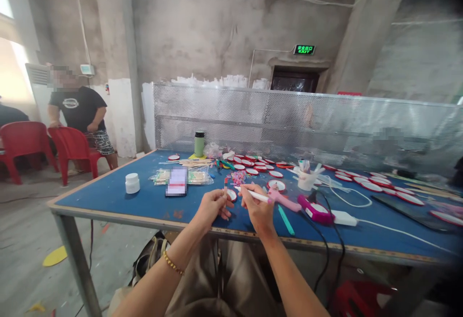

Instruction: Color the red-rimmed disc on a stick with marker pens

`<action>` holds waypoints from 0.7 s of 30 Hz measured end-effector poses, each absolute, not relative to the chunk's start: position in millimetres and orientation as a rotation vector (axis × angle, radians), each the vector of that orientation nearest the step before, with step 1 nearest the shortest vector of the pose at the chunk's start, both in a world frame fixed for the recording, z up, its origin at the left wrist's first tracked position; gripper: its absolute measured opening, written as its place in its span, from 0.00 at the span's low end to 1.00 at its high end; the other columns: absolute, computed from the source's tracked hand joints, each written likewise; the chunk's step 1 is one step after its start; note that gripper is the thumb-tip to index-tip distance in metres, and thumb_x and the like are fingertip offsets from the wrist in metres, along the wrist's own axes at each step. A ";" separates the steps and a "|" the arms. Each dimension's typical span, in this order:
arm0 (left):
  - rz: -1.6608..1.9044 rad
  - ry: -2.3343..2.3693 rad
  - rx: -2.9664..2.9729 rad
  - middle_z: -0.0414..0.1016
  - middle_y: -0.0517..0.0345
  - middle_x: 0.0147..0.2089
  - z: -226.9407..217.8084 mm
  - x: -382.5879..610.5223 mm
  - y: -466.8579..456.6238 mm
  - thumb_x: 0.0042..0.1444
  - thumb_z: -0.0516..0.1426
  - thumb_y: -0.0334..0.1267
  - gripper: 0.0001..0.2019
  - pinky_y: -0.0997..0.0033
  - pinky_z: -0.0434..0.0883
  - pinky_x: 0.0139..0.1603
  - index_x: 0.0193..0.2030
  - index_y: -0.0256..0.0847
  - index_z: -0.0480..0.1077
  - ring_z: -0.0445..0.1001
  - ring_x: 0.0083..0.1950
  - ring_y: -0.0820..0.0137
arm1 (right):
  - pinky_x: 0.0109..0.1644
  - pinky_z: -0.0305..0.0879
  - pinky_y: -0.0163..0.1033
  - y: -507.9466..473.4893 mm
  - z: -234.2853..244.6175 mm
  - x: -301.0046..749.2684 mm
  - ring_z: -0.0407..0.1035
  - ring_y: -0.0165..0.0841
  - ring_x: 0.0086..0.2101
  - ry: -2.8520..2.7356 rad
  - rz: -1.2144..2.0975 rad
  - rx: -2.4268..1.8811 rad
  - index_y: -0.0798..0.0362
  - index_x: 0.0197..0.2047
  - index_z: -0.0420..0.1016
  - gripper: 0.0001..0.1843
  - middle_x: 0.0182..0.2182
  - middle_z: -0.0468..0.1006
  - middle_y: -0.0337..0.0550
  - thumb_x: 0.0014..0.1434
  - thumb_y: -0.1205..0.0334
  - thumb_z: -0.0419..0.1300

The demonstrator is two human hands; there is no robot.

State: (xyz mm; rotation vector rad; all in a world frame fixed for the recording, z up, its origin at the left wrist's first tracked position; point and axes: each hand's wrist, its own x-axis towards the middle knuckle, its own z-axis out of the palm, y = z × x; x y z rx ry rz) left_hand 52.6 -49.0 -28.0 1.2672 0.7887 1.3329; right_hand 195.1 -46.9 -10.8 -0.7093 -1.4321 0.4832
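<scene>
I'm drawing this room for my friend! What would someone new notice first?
Probably the bright green exit sign high on the wall, above the doorway. Next, perhaps, the red-rimmed white discs scattered across the blue table, and the white pen in the person's right hand.

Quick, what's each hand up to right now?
Left hand: closed, pinching a small red-topped piece, too small to identify.
Right hand: closed, holding a white pen-like tool.

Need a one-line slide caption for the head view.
At a blue table, the left hand pinches a small red-tipped piece while the right hand holds a white pen-like tool.
</scene>
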 end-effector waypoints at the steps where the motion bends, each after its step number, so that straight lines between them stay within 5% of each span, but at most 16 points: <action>1: 1.349 0.779 1.254 0.77 0.53 0.29 -29.0 49.8 -47.6 0.48 0.62 0.51 0.20 0.79 0.69 0.18 0.35 0.33 0.69 0.73 0.20 0.76 | 0.21 0.60 0.31 -46.6 -10.7 190.4 0.64 0.26 0.19 -1.447 0.504 -0.696 0.54 0.34 0.76 0.13 0.22 0.74 0.37 0.60 0.52 0.62; 7: 1.403 0.762 1.201 0.77 0.55 0.28 -32.4 45.6 -42.7 0.50 0.60 0.47 0.17 0.82 0.60 0.12 0.37 0.33 0.68 0.68 0.16 0.79 | 0.20 0.55 0.31 -41.5 -10.2 177.1 0.60 0.25 0.17 -1.385 0.629 -0.649 0.54 0.35 0.77 0.12 0.20 0.70 0.34 0.58 0.52 0.63; 21: 1.274 0.718 1.291 0.77 0.54 0.26 -32.2 49.0 -45.6 0.51 0.61 0.42 0.13 0.77 0.69 0.16 0.33 0.33 0.67 0.73 0.17 0.73 | 0.22 0.60 0.32 -43.2 -20.4 180.2 0.64 0.26 0.20 -1.487 0.475 -0.686 0.54 0.35 0.76 0.08 0.23 0.74 0.37 0.59 0.58 0.61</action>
